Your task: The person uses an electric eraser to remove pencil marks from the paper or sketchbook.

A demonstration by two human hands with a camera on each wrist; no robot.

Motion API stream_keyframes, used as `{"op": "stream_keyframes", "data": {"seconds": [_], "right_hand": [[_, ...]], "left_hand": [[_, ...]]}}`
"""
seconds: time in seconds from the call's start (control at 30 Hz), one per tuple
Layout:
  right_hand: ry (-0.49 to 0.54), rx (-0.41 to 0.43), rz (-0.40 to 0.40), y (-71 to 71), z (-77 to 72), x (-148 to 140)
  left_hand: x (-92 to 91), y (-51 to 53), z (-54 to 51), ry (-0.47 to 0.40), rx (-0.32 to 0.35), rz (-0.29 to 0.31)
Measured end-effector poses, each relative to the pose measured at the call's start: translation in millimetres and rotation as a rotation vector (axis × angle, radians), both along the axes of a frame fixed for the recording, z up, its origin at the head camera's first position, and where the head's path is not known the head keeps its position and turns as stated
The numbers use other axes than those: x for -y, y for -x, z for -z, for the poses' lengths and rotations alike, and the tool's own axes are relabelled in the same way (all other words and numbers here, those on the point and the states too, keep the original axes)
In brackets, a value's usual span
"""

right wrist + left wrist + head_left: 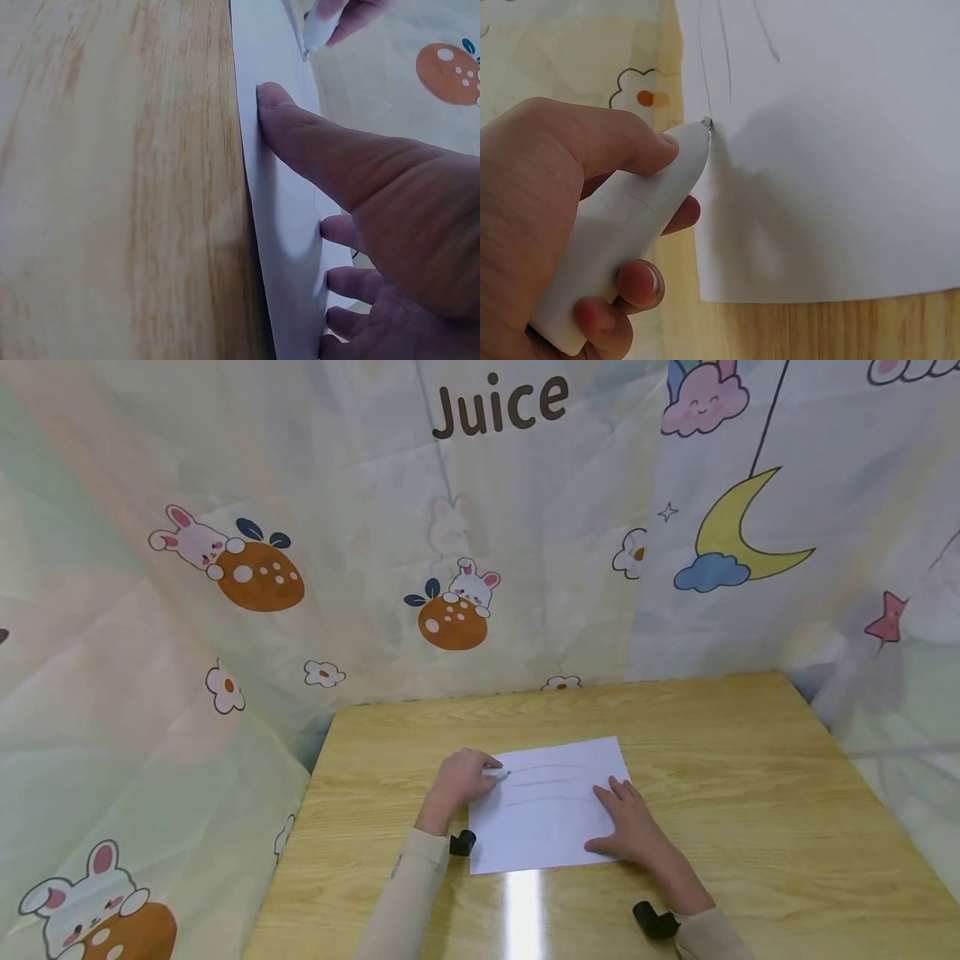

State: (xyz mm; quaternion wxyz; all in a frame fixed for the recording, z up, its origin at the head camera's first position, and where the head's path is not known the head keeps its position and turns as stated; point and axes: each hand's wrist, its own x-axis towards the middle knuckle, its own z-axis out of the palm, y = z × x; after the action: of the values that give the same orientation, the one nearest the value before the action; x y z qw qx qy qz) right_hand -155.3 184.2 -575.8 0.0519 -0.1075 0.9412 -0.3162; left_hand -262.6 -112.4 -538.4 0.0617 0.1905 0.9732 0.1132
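Note:
A white sheet of paper (532, 839) lies on the wooden table, with several thin grey lines (547, 782) running across its upper half. My left hand (463, 777) is at the sheet's left edge, holding a white, thick, pen-shaped tool (622, 217) with a small metal tip. In the left wrist view that tip touches the paper at the end of one line; whether the lines are drawn or cut, I cannot tell. On the sheet's right side rests my right hand (630, 827), fingers and thumb spread, pressing the paper.
The wooden table (750, 760) extends around the sheet on all sides. Behind it and along both sides hangs a printed cloth (360, 560) with rabbits, flowers and a moon. Black wrist devices (654, 921) sit near both sleeves.

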Motion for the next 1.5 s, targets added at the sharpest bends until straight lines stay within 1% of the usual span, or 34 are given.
{"op": "stream_keyframes", "data": {"seconds": [0.07,0.23,0.4,0.5,0.6,0.73,0.9,0.97,1.1,1.2,1.4,1.5], "right_hand": [[-0.003,0.005,-0.005,0.5,-0.1,0],[-0.020,0.007,-0.009,0.3,2.3,1],[-0.021,-0.023,0.000,1.8,4.8,0],[-0.022,-0.023,0.004,3.3,4.9,1],[-0.026,-0.018,-0.002,3.8,4.0,1],[-0.014,-0.002,-0.003,4.2,1.8,3],[-0.021,0.013,0.007,2.2,2.9,2],[-0.019,0.003,0.004,1.5,3.7,1],[-0.018,-0.020,-0.010,0.8,1.9,-2],[-0.019,-0.022,-0.012,-1.0,1.9,-2],[-0.021,-0.036,-0.001,0.8,4.0,-4],[-0.028,-0.034,0.003,2.6,5.6,-3]], "left_hand": [[0.0,1.2,1.9,-0.001,0.001,0.007],[-1.4,2.3,6.3,-0.004,-0.007,0.048],[2.2,0.2,3.4,-0.017,-0.010,0.022],[5.3,0.4,1.8,-0.027,-0.005,0.011],[5.1,0.9,1.2,-0.031,-0.012,0.030],[2.6,1.9,-0.1,-0.027,-0.042,0.060],[0.1,0.9,-0.3,-0.014,-0.012,0.047],[-1.3,0.4,-0.3,-0.004,-0.016,0.040],[-6.2,1.0,0.0,-0.010,-0.041,0.074],[-7.0,0.5,1.0,-0.001,-0.038,0.093],[-1.6,3.1,2.2,-0.026,-0.009,0.064],[-0.1,5.7,4.3,-0.028,-0.014,0.080]]}}
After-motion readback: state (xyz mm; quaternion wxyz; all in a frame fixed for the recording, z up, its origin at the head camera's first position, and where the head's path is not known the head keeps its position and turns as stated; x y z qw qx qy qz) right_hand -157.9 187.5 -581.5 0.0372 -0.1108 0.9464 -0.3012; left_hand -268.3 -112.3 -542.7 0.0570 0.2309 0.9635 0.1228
